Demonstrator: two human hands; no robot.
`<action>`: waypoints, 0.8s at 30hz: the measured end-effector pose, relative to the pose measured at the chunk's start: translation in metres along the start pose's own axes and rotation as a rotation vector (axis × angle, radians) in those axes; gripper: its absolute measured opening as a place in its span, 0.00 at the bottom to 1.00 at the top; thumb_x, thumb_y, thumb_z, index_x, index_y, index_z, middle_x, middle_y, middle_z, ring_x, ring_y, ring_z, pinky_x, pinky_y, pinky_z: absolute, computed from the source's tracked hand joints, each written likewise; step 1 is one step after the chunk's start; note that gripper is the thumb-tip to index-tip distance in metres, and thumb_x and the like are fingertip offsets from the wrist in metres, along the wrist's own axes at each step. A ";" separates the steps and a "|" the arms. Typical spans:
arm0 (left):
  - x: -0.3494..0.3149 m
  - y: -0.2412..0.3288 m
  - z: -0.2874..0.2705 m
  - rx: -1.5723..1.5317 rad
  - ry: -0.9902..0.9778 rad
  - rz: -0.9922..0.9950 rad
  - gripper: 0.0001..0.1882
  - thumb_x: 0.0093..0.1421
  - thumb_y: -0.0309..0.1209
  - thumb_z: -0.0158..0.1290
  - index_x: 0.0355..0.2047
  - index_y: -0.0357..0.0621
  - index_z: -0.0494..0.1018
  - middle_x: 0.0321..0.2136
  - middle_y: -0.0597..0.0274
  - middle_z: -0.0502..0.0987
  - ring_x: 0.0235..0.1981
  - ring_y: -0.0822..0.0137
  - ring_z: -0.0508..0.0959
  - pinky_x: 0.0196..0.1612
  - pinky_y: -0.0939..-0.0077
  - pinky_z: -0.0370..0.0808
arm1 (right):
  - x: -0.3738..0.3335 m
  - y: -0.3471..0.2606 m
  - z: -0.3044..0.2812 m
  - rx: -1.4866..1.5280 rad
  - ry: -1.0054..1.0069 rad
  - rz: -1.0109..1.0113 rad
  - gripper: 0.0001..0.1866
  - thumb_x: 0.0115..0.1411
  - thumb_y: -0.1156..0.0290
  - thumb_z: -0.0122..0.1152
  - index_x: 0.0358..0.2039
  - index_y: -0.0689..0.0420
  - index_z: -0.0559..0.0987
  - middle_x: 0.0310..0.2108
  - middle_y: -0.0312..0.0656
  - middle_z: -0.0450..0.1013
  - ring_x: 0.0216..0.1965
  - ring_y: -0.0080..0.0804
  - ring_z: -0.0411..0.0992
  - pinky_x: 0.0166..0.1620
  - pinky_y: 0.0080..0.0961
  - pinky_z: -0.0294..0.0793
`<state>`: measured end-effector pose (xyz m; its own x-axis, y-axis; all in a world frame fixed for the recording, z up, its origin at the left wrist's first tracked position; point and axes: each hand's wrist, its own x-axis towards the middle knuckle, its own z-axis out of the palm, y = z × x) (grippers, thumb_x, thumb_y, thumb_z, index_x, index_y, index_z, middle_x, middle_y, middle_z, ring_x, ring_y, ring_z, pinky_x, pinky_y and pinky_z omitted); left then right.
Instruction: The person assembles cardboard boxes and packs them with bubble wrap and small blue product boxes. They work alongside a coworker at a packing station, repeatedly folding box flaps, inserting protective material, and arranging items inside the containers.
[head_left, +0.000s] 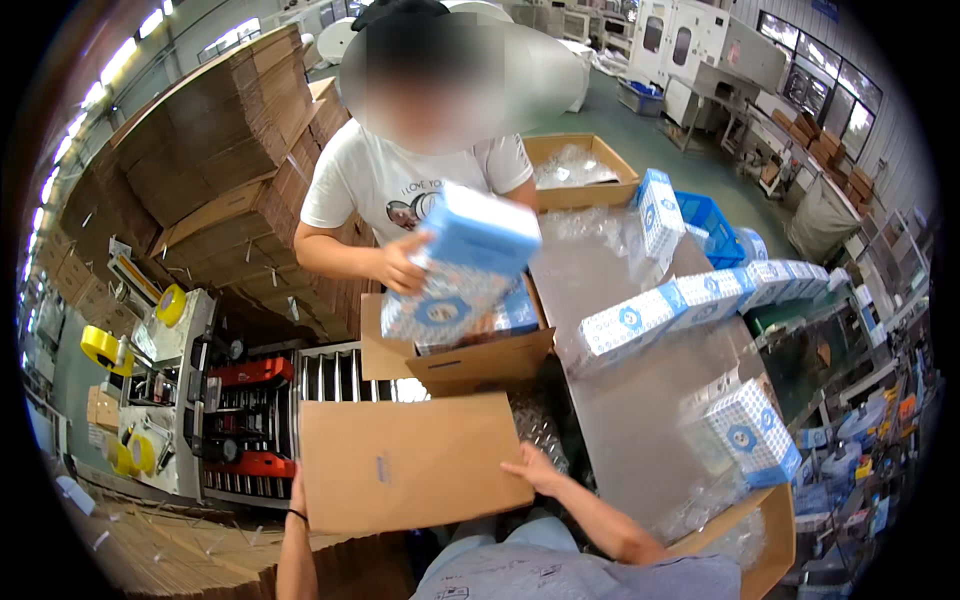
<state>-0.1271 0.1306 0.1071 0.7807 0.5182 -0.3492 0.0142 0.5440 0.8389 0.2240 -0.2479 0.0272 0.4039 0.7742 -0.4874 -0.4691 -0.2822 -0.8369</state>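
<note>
A flat brown cardboard sheet (410, 462) lies in front of me, held by both hands at its edges. My left hand (297, 497) grips its lower left corner. My right hand (533, 468) rests on its right edge, fingers spread against it. Across from me a person in a white shirt (395, 180) lowers a blue and white box (462, 270) into an open brown carton (470, 362).
Several blue and white boxes (690, 300) lie in a row on the grey table (640, 400), one (750, 432) near me. A tape machine with yellow rolls (165, 360) stands left. Flat cardboard stacks (210, 130) rise behind. An open carton (775, 530) sits at my right.
</note>
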 end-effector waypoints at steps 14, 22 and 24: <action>0.105 -0.060 0.156 0.725 -0.121 -0.004 0.37 0.58 0.32 0.63 0.64 0.39 0.60 0.51 0.47 0.77 0.54 0.54 0.76 0.55 0.63 0.73 | -0.089 -0.163 0.093 -1.401 0.156 -0.569 0.15 0.66 0.58 0.50 0.33 0.53 0.80 0.31 0.43 0.79 0.31 0.52 0.78 0.33 0.46 0.75; 0.132 0.011 0.209 0.576 0.041 0.261 0.31 0.62 0.31 0.61 0.63 0.40 0.63 0.44 0.63 0.76 0.47 0.73 0.75 0.47 0.78 0.74 | -0.133 -0.093 -0.253 -0.150 0.472 0.204 0.10 0.63 0.68 0.59 0.28 0.61 0.80 0.21 0.45 0.75 0.24 0.33 0.77 0.31 0.32 0.78; 0.154 0.045 0.322 0.751 0.222 0.552 0.16 0.64 0.25 0.56 0.51 0.36 0.73 0.37 0.58 0.79 0.38 0.71 0.79 0.42 0.76 0.76 | -0.103 -0.137 -0.332 -0.892 0.994 -0.382 0.10 0.60 0.69 0.60 0.25 0.60 0.77 0.18 0.44 0.76 0.18 0.38 0.76 0.25 0.31 0.75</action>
<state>0.1951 0.0219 0.2253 0.6616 0.7305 0.1691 0.1367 -0.3393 0.9307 0.5073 -0.4772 0.1093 0.9519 0.2676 0.1491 0.2985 -0.7006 -0.6481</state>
